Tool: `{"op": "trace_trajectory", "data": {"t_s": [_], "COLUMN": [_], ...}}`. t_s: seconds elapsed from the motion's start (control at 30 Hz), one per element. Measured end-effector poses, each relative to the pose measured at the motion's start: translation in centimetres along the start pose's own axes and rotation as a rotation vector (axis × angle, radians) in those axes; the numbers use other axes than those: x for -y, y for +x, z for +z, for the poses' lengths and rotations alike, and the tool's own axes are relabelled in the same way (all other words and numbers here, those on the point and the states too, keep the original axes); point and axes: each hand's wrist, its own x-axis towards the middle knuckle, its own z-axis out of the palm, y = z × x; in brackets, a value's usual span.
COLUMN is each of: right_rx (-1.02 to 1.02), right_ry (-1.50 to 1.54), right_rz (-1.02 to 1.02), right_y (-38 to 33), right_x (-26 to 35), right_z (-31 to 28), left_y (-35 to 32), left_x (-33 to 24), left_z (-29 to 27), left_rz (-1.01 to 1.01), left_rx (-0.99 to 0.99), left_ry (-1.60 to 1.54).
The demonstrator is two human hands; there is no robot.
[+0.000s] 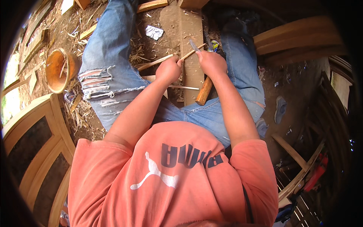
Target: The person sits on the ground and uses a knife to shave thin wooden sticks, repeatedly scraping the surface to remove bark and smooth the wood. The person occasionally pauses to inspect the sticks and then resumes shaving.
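Observation:
My left hand (169,70) is closed around a thin wooden stick (194,51) that slants up to the right over a plank. In my right hand (213,64) is a knife; its pale blade (194,45) rests against or crosses the stick, and its grip is hidden by the fingers. Just below that hand lies a brown wooden tool handle (204,92), its other end out of sight. The long flat plank (192,27) runs between my legs, beneath both hands. Another wood strip (155,62) reaches the left hand from the left; whether it is held cannot be told.
Shavings and scraps cover the dirt floor. At left stand an orange-brown bucket (57,72) and a slatted wooden frame (56,132). Thick curved timbers (298,36) lie at upper right. A crumpled silvery wrapper (154,32) sits left of the plank, and a grey shoe (280,109) lies at right.

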Motion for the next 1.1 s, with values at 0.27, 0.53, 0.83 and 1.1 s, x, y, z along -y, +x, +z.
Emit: {"op": "trace_trajectory", "data": {"t_s": [0.27, 0.53, 0.83, 1.1], "right_rx": [-0.084, -0.008, -0.192, -0.180], "right_ry": [-0.032, -0.042, 0.038, 1.159], "right_rz": [0.052, -0.103, 0.317, 0.187], "right_y": [0.6, 0.0, 4.4, -2.7], "right_x": [-1.7, 1.4, -10.0, -7.0], "right_z": [-1.6, 0.5, 0.0, -2.3], "left_y": [-0.1, 0.1, 0.4, -0.3], "left_x": [1.0, 0.2, 0.4, -0.2], "left_z": [0.9, -0.1, 0.1, -0.3], "left_rz": [0.010, 0.022, 0.043, 0.077], "left_rx": [0.018, 0.011, 0.011, 0.026], "left_ry": [-0.016, -0.046, -0.009, 0.020]}}
